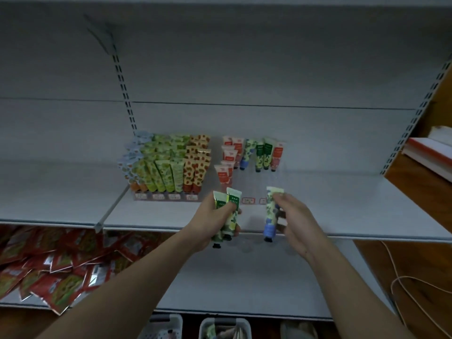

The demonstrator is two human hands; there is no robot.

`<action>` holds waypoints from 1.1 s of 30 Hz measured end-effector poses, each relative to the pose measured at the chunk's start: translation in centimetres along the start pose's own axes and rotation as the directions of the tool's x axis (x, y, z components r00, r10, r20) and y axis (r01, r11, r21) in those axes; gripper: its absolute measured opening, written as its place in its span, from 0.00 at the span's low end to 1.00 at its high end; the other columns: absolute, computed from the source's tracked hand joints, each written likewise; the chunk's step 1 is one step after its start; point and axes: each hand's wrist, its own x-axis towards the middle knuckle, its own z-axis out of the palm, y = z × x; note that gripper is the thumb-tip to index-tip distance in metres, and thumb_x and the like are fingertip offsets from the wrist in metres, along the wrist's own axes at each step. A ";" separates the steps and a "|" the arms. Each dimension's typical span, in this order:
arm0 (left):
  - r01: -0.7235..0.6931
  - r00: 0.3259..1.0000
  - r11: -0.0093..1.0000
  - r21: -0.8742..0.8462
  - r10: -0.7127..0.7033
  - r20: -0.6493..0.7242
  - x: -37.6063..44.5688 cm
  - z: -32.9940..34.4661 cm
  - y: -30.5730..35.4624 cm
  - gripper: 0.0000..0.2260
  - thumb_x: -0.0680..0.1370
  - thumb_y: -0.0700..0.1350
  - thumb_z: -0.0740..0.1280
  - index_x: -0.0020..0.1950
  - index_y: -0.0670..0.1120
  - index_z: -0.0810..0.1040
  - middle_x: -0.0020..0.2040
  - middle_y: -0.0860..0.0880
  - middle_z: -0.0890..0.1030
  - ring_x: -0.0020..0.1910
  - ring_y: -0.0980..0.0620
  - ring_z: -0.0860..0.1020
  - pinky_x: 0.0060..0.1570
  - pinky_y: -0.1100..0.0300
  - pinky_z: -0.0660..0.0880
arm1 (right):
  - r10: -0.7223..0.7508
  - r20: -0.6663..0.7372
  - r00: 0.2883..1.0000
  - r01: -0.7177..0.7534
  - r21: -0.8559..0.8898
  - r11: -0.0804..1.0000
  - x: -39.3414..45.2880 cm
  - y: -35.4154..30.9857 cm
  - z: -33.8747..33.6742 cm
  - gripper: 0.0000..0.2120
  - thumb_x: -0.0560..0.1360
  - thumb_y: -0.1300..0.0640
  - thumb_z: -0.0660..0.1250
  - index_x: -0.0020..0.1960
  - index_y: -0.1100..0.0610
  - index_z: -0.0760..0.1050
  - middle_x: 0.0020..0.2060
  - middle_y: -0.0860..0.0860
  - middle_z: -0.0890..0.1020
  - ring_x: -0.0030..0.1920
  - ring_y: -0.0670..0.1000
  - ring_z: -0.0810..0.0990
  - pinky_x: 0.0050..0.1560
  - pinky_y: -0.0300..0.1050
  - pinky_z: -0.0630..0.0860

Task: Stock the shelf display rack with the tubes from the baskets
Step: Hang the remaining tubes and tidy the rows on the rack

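Now, before the clear rack [254, 189], left hand [215, 221] grips two green tubes [230, 216]; right hand [291, 216] pinches a blue tube [270, 216].

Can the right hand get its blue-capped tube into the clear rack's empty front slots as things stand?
Probably yes. The right hand pinches the blue-capped tube just in front of the clear rack, whose front slots look empty. Nothing lies between; the left hand, holding two green tubes, sits off to the side.
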 end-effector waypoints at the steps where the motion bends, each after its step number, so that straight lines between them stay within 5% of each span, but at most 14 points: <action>1: -0.008 1.000 0.999 0.038 0.008 0.002 0.5 0.3 -0.2 0.07 0.79 0.38 0.65 0.55 0.44 0.70 0.44 0.41 0.80 0.30 0.45 0.79 0.32 0.52 0.76 | -0.047 -0.018 0.999 0.046 -0.065 0.997 1.0 -0.4 -0.4 0.07 0.81 0.55 0.63 0.48 0.54 0.79 0.42 0.51 0.81 0.43 0.50 0.79 0.45 0.46 0.75; 5: -0.099 0.995 0.843 0.529 0.083 0.054 3.5 1.4 -0.7 0.14 0.73 0.46 0.75 0.52 0.50 0.72 0.40 0.51 0.76 0.37 0.54 0.76 0.31 0.64 0.71 | -0.251 -0.074 0.965 0.237 -0.161 0.958 5.0 -2.1 -1.0 0.08 0.79 0.58 0.67 0.41 0.58 0.77 0.35 0.50 0.83 0.37 0.50 0.80 0.38 0.43 0.76; 9: -0.349 0.926 0.517 0.781 0.318 0.203 6.3 3.0 -1.4 0.13 0.73 0.42 0.70 0.56 0.48 0.75 0.47 0.50 0.76 0.46 0.46 0.75 0.41 0.55 0.72 | -0.423 -0.004 0.906 0.396 -0.345 0.851 9.7 -4.7 -0.9 0.04 0.75 0.61 0.72 0.48 0.59 0.79 0.43 0.57 0.83 0.41 0.53 0.83 0.42 0.45 0.82; 11: -0.420 0.883 0.353 0.836 0.373 0.286 7.8 3.4 -2.0 0.15 0.72 0.41 0.68 0.58 0.47 0.75 0.53 0.48 0.76 0.50 0.46 0.75 0.43 0.53 0.73 | -0.506 0.065 0.860 0.468 -0.496 0.732 11.8 -6.4 -0.6 0.05 0.72 0.61 0.72 0.47 0.55 0.78 0.41 0.53 0.82 0.42 0.53 0.83 0.45 0.44 0.81; 13: -0.455 0.857 0.241 0.857 0.380 0.348 9.2 3.7 -2.5 0.14 0.71 0.41 0.66 0.57 0.47 0.74 0.54 0.48 0.76 0.52 0.45 0.75 0.44 0.52 0.74 | -0.575 0.154 0.803 0.522 -0.648 0.555 13.3 -8.3 -0.1 0.06 0.72 0.62 0.71 0.47 0.54 0.78 0.39 0.47 0.80 0.41 0.48 0.79 0.40 0.28 0.72; 15: -0.459 0.848 0.165 0.873 0.374 0.375 10.1 3.9 -2.9 0.15 0.71 0.41 0.65 0.57 0.48 0.73 0.53 0.49 0.75 0.54 0.46 0.74 0.44 0.50 0.75 | -0.606 0.250 0.755 0.557 -0.733 0.391 14.6 -9.9 0.6 0.06 0.73 0.63 0.70 0.49 0.56 0.79 0.41 0.47 0.79 0.42 0.46 0.75 0.34 0.26 0.65; 20: -0.448 0.831 0.109 0.887 0.417 0.369 10.9 4.1 -3.4 0.16 0.73 0.42 0.66 0.61 0.48 0.74 0.55 0.50 0.77 0.56 0.47 0.73 0.40 0.52 0.75 | -0.577 0.395 0.715 0.589 -0.784 0.194 17.0 -11.4 1.9 0.07 0.71 0.64 0.71 0.49 0.58 0.81 0.44 0.51 0.80 0.43 0.48 0.76 0.38 0.33 0.65; 24: -0.458 0.842 0.101 0.883 0.369 0.394 10.9 3.7 -3.4 0.16 0.71 0.40 0.67 0.59 0.45 0.75 0.57 0.48 0.77 0.58 0.45 0.73 0.45 0.48 0.77 | -0.581 0.434 0.688 0.611 -0.779 0.142 17.7 -10.8 2.5 0.05 0.71 0.65 0.71 0.46 0.60 0.81 0.44 0.54 0.83 0.44 0.52 0.79 0.43 0.41 0.72; 29: -0.420 0.872 0.051 0.906 0.299 0.387 10.7 3.7 -3.1 0.19 0.73 0.40 0.66 0.64 0.45 0.74 0.66 0.47 0.75 0.63 0.45 0.71 0.52 0.46 0.77 | -0.556 0.467 0.687 0.601 -0.796 0.074 18.1 -10.1 2.7 0.07 0.69 0.65 0.73 0.47 0.62 0.82 0.46 0.55 0.82 0.43 0.47 0.73 0.41 0.38 0.64; 33: -0.382 0.895 0.019 0.924 0.255 0.365 10.4 4.0 -3.1 0.22 0.74 0.41 0.65 0.68 0.46 0.71 0.73 0.48 0.69 0.69 0.46 0.67 0.57 0.47 0.75 | -0.569 0.454 0.686 0.578 -0.815 0.046 18.0 -9.7 2.9 0.06 0.70 0.65 0.73 0.47 0.62 0.83 0.45 0.58 0.83 0.46 0.54 0.77 0.44 0.41 0.66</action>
